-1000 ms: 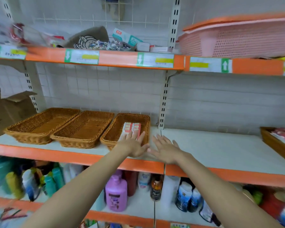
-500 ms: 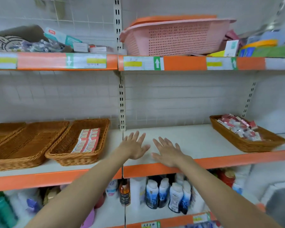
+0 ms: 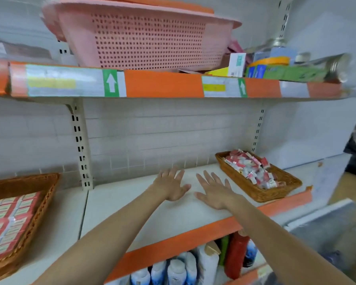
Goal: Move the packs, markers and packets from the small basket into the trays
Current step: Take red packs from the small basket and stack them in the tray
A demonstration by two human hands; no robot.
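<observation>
Both grips empty: left hand [image 3: 171,187], right hand [image 3: 215,192] splayed over white shelf [image 3: 152,219].

The small basket [image 3: 275,187] is brown wicker with an oblong shape. It stands flat on the white shelf at about 3 o'clock and is turned at a slant to the shelf's front edge. Red and white packets [image 3: 252,168] fill it in a loose heap, lying in every direction. At 9 o'clock stands a wicker tray [image 3: 40,204], partly cut by the frame edge. Inside it, red and white packs [image 3: 9,221] lie flat in tidy rows, close against each other.
</observation>
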